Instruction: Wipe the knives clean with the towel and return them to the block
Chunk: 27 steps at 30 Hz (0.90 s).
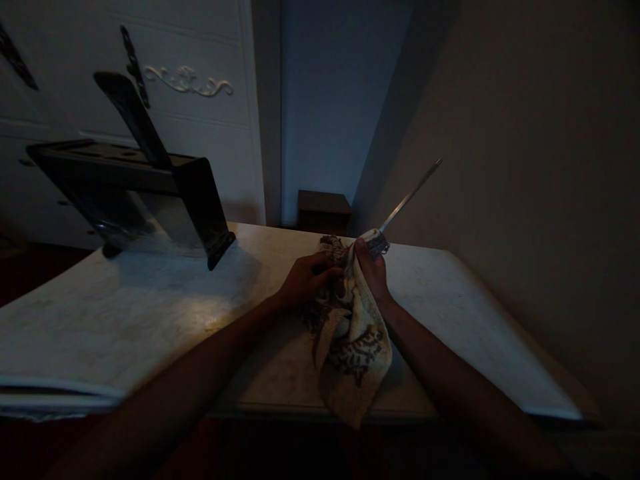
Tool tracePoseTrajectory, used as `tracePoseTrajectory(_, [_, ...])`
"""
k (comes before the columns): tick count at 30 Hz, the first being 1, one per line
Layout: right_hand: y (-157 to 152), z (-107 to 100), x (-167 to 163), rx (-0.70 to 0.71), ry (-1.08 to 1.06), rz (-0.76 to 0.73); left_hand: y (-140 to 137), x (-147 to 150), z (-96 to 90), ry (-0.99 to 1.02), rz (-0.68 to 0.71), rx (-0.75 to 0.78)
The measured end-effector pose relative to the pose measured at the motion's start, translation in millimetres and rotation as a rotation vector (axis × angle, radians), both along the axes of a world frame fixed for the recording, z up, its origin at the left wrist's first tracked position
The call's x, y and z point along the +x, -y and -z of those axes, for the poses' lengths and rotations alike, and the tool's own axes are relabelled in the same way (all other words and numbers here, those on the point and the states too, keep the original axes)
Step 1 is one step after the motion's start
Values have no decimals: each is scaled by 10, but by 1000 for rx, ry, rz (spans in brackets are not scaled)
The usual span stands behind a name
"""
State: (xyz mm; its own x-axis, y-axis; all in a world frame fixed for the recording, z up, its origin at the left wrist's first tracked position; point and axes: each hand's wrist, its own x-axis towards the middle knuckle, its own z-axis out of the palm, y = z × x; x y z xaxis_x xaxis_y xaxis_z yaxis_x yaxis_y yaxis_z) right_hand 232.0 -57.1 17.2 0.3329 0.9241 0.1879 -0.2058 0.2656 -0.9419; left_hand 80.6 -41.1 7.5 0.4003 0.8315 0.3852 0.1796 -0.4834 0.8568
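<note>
My left hand [309, 279] is closed on a patterned beige and brown towel [363, 353], its fingers bunching the fabric. With the thumb on top, my right hand [374, 270] grips the towel's upper part. A long thin metal piece [410, 195], maybe a knife blade seen nearly edge-on, sticks up and right out of the cloth at my right hand. Its lower end is hidden in the towel. The towel hangs down over the table's front edge.
On the left of the white table [165, 300] stands a black knife block [197, 207] with clear sides and a black handle [133, 120] rising from it. White cabinets [200, 40] are behind. A wall [525, 167] borders the right, and a small dark stand [325, 203] is beyond the table.
</note>
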Motion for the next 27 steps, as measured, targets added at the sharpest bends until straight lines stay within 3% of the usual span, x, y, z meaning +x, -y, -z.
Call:
tracePoseTrajectory(10, [-8, 31, 24, -32, 6, -12, -39, 20, 56, 16, 11, -39])
tracePoseTrajectory(27, [-38, 84, 14, -48, -42, -155, -80, 43, 41, 14, -69, -71])
